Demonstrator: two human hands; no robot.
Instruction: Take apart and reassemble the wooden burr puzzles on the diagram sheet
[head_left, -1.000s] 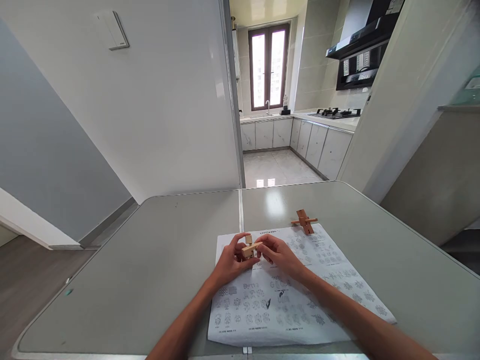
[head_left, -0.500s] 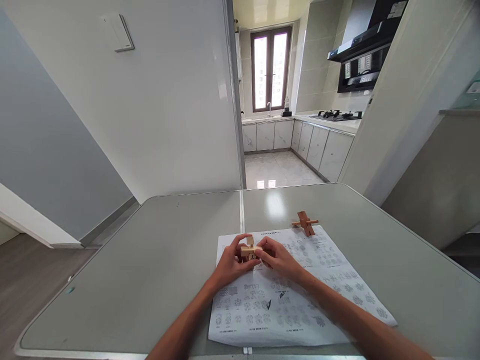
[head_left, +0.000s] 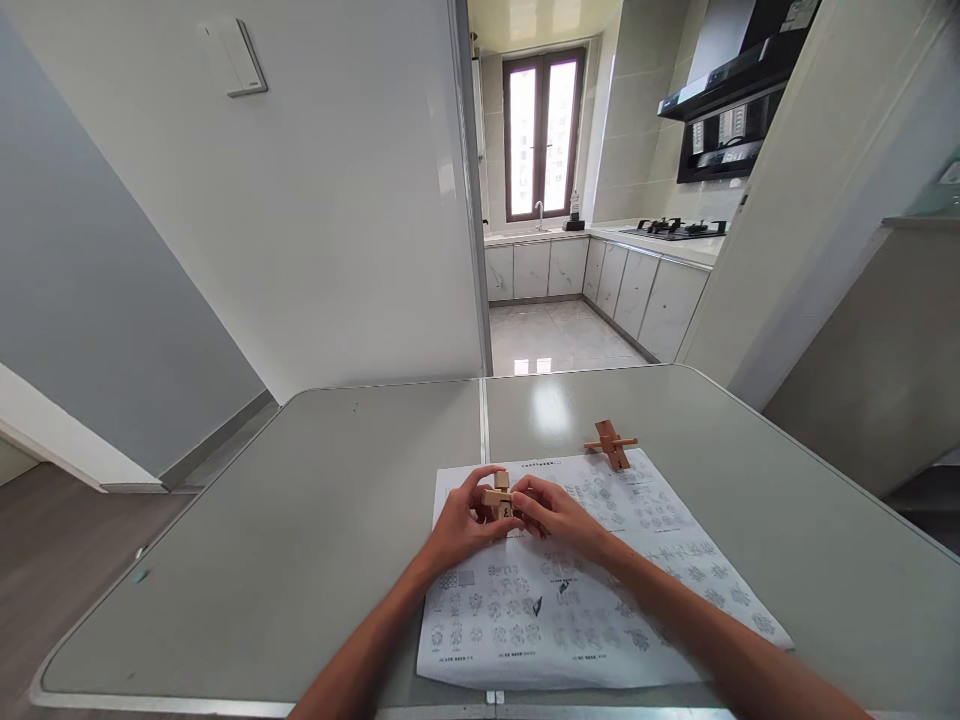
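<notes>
Both hands hold a light wooden block puzzle [head_left: 498, 496] just above the printed sheet. My left hand [head_left: 466, 522] has its thumb and fingers curled round the puzzle's left side. From the right, my right hand [head_left: 556, 512] grips it with thumb and bent fingers. A dark mark shows on the block facing me, and one block stands up at the top. Fingers hide much of the right side. Beneath lies a white instruction sheet [head_left: 525, 640] with rows of small diagrams. Beyond its far right corner rests a reddish-brown wooden cross-shaped piece [head_left: 612, 445], with a thin stick across it.
The grey-green table [head_left: 262, 560] has a metal-trimmed edge and a seam down its middle. A small teal bit [head_left: 141, 576] lies near the left edge. Behind the table stand a white wall [head_left: 360, 200] and a doorway into a kitchen with cabinets [head_left: 531, 270].
The wooden puzzle has turned slightly in the hands, its crosswise block now tilted. My right fingers have shifted a little on it. The brown piece stays put.
</notes>
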